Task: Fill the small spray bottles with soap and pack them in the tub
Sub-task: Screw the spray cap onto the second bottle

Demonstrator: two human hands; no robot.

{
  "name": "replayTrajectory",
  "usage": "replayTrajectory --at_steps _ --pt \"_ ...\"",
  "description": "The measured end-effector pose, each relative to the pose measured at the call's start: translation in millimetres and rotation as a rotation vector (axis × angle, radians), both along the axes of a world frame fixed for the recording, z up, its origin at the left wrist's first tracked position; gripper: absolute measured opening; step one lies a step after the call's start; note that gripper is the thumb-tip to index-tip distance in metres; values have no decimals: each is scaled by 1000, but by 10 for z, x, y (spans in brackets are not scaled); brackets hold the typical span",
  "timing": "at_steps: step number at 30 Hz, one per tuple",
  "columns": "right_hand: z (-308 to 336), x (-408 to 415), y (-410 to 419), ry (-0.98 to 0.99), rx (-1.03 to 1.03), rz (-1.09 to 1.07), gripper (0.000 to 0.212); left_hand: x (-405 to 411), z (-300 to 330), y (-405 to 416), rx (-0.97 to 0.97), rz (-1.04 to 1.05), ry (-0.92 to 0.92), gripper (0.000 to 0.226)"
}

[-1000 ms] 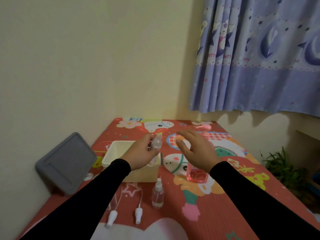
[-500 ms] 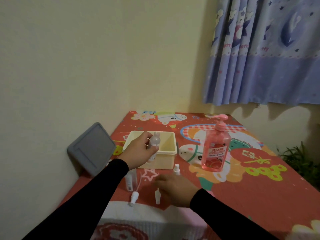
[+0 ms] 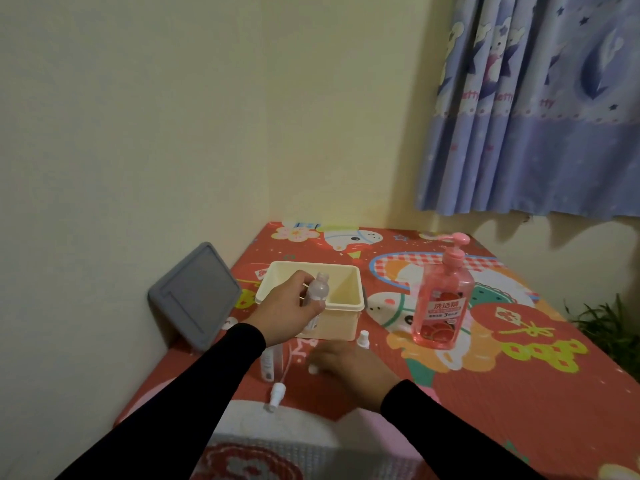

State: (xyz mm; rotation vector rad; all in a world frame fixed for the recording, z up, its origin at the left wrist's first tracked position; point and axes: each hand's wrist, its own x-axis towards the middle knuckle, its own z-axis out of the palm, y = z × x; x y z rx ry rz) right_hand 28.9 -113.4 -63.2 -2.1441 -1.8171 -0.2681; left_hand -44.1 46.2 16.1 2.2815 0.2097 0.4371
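Note:
My left hand [image 3: 285, 308] grips a small clear spray bottle [image 3: 318, 289] with no cap, held upright over the front left of the cream tub [image 3: 348, 299]. My right hand [image 3: 349, 368] is low on the mat in front of the tub, its fingertips closed on a white spray head [image 3: 313, 369]. A capped small bottle [image 3: 363, 338] stands just behind that hand. Another small bottle [image 3: 267, 363] stands partly hidden beside my left sleeve. A loose spray head with its tube [image 3: 277, 396] lies near the front. The pink soap pump bottle [image 3: 441, 306] stands right of the tub.
A grey flat panel [image 3: 194, 292] leans against the wall left of the tub. The bright cartoon mat [image 3: 502, 375] covers the table. A green plant [image 3: 609, 323] sits beyond the right edge, under a blue curtain [image 3: 536, 133].
My right hand left the soap pump and dropped to the mat onto a white spray head. My left hand kept the uncapped bottle over the tub. The view tilted down and left.

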Motion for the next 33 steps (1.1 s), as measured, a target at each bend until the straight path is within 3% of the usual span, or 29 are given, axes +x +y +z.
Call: replayTrajectory --at_steps 2,7,12,17,25,33 --pt "109 27 -24 104 137 -98 29 13 -5 10 -5 3 -2 24" --pt "494 133 -99 390 404 -318 31 39 -14 25 -18 4 -6 24" --pt "795 280 -192 663 696 -322 12 78 -41 33 -21 -2 10 24" --pt "965 415 -188 882 961 -303 18 96 -103 8 -25 -19 24 26" --pt "1010 420 -195 905 1088 -290 22 102 -140 -7 -18 -48 66 27" --pt "931 347 -166 902 950 -275 16 115 -118 -46 -16 -56 57 26"
